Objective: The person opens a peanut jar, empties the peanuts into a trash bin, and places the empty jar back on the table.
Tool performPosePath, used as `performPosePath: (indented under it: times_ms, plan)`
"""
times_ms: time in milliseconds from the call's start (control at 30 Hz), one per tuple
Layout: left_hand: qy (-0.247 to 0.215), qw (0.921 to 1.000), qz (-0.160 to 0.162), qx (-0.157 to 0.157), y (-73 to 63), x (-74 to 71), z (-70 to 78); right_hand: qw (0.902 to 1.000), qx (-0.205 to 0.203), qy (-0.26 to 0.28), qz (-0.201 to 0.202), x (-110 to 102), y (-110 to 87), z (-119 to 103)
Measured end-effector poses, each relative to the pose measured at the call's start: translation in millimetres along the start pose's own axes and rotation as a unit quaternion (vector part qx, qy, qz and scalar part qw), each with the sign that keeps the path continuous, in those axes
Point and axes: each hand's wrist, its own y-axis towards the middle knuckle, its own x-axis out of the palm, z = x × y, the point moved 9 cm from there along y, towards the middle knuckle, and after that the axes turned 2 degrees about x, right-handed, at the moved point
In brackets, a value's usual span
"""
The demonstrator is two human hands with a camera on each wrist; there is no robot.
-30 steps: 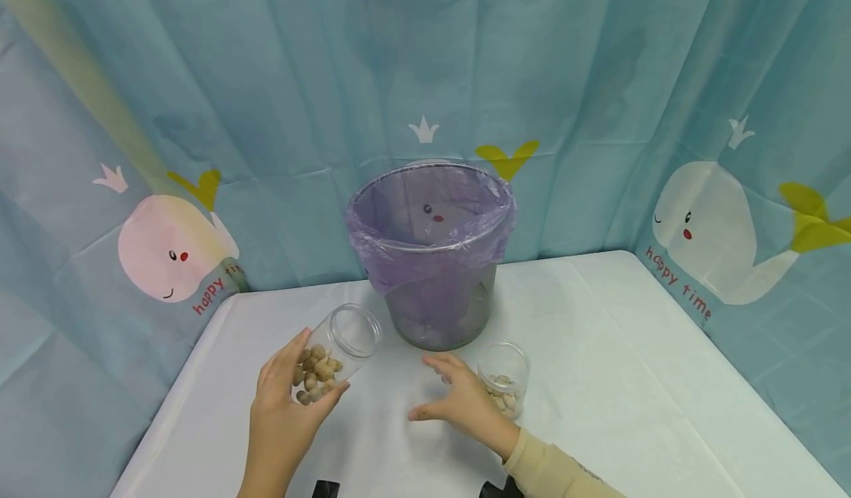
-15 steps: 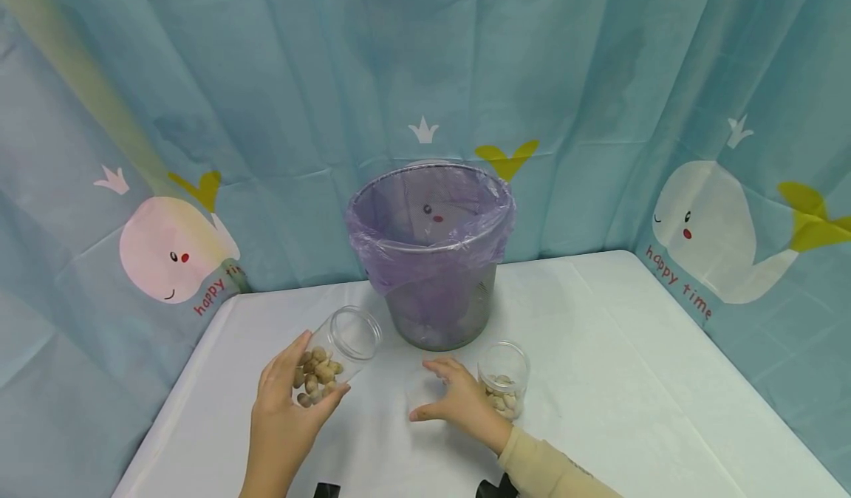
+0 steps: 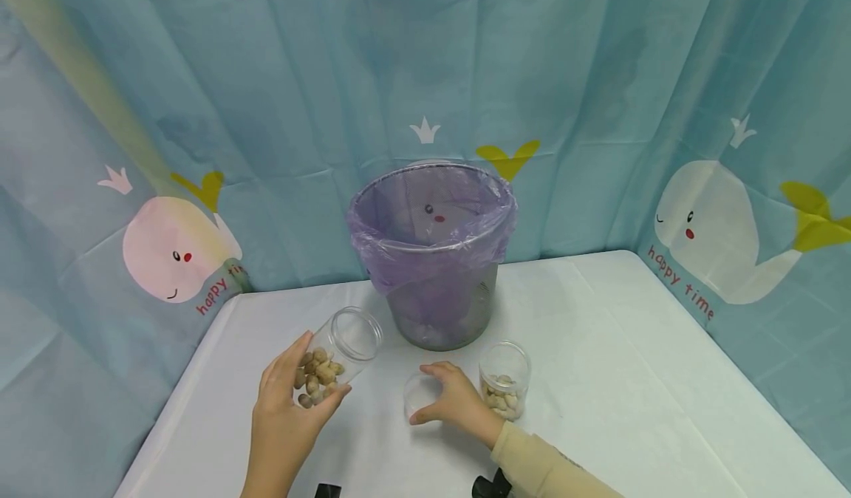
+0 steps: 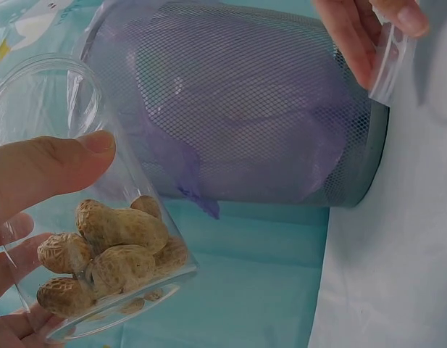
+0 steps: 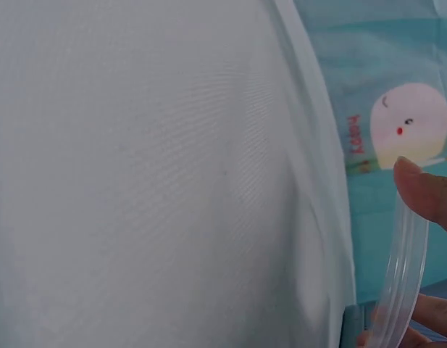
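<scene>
My left hand [image 3: 282, 417] grips a clear jar [image 3: 355, 335] tilted with its open mouth toward the upper right. Unshelled peanuts [image 4: 122, 246] lie gathered at the jar's bottom, plain to see in the left wrist view. A clear round lid [image 3: 415, 396] is pinched by its edge between the thumb and fingers of my right hand [image 3: 459, 402], low over the table. In the right wrist view the lid [image 5: 406, 268] shows edge-on. Just right of that hand, a second clear jar [image 3: 505, 361] stands upright, with pale nuts [image 3: 503, 398] inside.
A mesh waste bin [image 3: 442, 313] lined with a purple bag [image 3: 435, 261] stands at the back of the white-covered table [image 3: 598, 380]. Behind hangs a blue curtain [image 3: 585, 99] with whale prints. Black objects [image 3: 492, 485] show at the front edge.
My right hand has turned slightly, so the lid it holds shows more of its round face to the left of the fingers. The left hand and its jar stay nearly still.
</scene>
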Motion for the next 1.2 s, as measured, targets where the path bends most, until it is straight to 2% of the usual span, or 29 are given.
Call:
performPosePath:
  times_ms: [433, 1200]
  plan:
    - [-0.007, 0.9999, 0.003, 0.008, -0.3, 2.3, 0.5, 0.9993, 0.011, -0.020, -0.031, 8.6, 3.9, 5.6]
    - [-0.012, 0.9999, -0.002, 0.007, -0.8, 4.7, 2.1, 0.9975, 0.018, -0.062, -0.030, 17.8, 8.7, 11.7]
